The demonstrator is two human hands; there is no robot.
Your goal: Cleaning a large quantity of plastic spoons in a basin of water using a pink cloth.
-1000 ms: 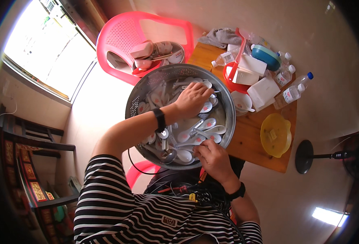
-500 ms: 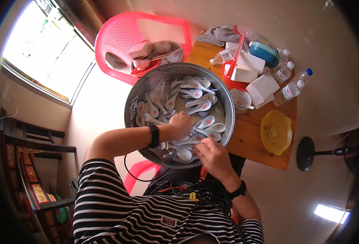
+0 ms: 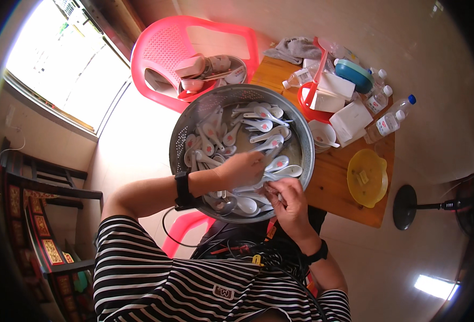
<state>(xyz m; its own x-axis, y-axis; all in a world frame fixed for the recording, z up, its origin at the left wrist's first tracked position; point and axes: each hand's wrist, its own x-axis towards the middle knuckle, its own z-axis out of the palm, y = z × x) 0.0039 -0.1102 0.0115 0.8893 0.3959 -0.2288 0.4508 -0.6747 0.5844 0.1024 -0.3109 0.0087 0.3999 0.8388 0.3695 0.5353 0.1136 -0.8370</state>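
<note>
A big round grey metal basin (image 3: 308, 161) with a perforated wall stands in front of me. Cloudy liquid and many white soup spoons (image 3: 210, 134) with red motifs lie inside. Over the middle of the basin is my left hand (image 3: 241, 170), blurred, fingers curled in; what they grip, if anything, is hidden. Close by at the near right rim, my right hand (image 3: 288, 199) pinches a white spoon, mostly covered by its fingers. A metal ladle (image 3: 225, 206) rests at the near side of the basin, below my left wrist.
A pink plastic chair (image 3: 162, 48) behind the basin bears stacked bowls (image 3: 193, 85). On the wooden table (image 3: 328, 185) at right are plastic bottles (image 3: 385, 124), white paper packs (image 3: 349, 119), a red strainer (image 3: 313, 110) and a yellow dish (image 3: 367, 180). A dark carved chair (image 3: 49, 231) stands left.
My left hand has risen from among the spoons and moved right, toward my right hand. The right hand has shifted slightly and turned. The whole view has shifted a little.
</note>
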